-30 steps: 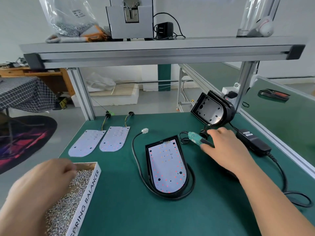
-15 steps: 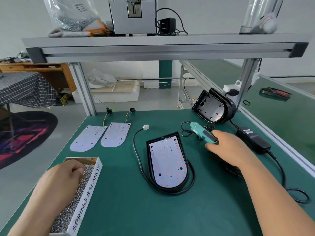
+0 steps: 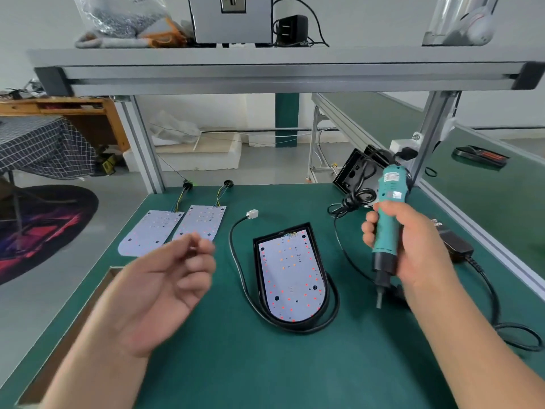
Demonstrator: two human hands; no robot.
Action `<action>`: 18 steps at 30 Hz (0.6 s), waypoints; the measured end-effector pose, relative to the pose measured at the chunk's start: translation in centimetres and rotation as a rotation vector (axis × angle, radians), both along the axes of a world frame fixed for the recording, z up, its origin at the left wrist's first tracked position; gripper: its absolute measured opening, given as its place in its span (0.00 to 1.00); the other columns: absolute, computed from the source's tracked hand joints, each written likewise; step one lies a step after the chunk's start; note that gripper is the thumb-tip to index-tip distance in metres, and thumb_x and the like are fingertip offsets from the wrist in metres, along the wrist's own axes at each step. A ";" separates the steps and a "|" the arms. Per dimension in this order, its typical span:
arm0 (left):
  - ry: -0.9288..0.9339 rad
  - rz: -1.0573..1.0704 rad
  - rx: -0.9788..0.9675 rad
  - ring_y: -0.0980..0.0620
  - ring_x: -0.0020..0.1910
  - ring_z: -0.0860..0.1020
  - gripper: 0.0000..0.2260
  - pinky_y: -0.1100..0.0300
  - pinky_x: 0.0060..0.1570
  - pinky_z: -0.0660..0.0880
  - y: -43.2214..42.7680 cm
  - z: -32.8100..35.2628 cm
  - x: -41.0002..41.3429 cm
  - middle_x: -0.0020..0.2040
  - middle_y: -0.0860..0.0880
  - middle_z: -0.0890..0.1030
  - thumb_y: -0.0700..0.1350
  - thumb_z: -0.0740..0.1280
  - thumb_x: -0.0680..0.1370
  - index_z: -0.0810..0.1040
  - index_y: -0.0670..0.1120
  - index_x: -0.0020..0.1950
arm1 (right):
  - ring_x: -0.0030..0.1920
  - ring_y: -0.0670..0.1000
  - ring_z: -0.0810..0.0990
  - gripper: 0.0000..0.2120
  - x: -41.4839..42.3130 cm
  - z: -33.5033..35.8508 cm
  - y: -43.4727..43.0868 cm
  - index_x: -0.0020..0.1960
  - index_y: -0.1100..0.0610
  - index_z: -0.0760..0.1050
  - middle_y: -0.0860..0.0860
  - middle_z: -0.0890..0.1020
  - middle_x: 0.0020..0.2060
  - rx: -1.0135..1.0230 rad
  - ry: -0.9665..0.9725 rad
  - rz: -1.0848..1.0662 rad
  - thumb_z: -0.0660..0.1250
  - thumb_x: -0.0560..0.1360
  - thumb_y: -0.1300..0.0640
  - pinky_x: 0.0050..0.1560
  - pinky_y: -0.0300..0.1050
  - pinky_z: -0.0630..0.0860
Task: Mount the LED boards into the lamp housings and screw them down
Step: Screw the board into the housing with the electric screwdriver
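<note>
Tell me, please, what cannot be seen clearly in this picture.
- Head view, left hand: motion blur; whether its fingertips pinch anything cannot be told.
- Head view, cardboard box: mostly behind the left forearm; contents hidden.
- Head view, rear housing: partly covered by the electric screwdriver in the right hand, and by its cord.
</note>
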State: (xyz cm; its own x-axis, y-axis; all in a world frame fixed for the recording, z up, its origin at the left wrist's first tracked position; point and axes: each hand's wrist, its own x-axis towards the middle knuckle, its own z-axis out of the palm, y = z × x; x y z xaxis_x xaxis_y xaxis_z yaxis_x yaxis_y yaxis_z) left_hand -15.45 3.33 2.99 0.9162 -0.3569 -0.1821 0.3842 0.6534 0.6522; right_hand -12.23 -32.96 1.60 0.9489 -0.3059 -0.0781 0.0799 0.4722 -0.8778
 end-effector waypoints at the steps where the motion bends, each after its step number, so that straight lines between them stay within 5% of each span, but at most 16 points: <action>1: -0.008 -0.046 0.033 0.55 0.34 0.72 0.03 0.68 0.26 0.69 -1.7 0.1 -0.2 0.45 0.46 0.79 0.40 0.73 0.73 0.84 0.42 0.46 | 0.33 0.52 0.82 0.04 -0.1 -0.1 0.9 0.53 0.60 0.76 0.55 0.81 0.37 0.085 -0.027 -0.016 0.65 0.83 0.60 0.33 0.44 0.82; 7: -0.112 -0.253 0.260 0.56 0.33 0.71 0.04 0.68 0.26 0.66 -9.2 -1.0 0.3 0.46 0.42 0.83 0.37 0.77 0.75 0.84 0.40 0.47 | 0.34 0.52 0.75 0.18 -0.9 0.0 3.4 0.63 0.62 0.74 0.56 0.78 0.39 0.248 -0.197 0.040 0.64 0.84 0.48 0.33 0.44 0.75; 14: -0.322 -0.292 0.525 0.54 0.30 0.65 0.06 0.67 0.28 0.63 -10.5 -2.9 -0.1 0.34 0.50 0.79 0.44 0.75 0.76 0.84 0.42 0.45 | 0.39 0.51 0.75 0.05 -1.9 0.6 4.0 0.55 0.57 0.74 0.52 0.76 0.42 0.366 -0.344 -0.035 0.65 0.83 0.56 0.42 0.43 0.76; 18: -0.448 -0.272 0.733 0.49 0.33 0.59 0.10 0.64 0.31 0.60 -10.5 -3.9 -0.6 0.31 0.51 0.68 0.50 0.73 0.78 0.86 0.44 0.44 | 0.37 0.51 0.73 0.12 -2.7 0.8 4.2 0.53 0.57 0.75 0.52 0.74 0.41 0.389 -0.404 -0.056 0.66 0.83 0.47 0.40 0.43 0.74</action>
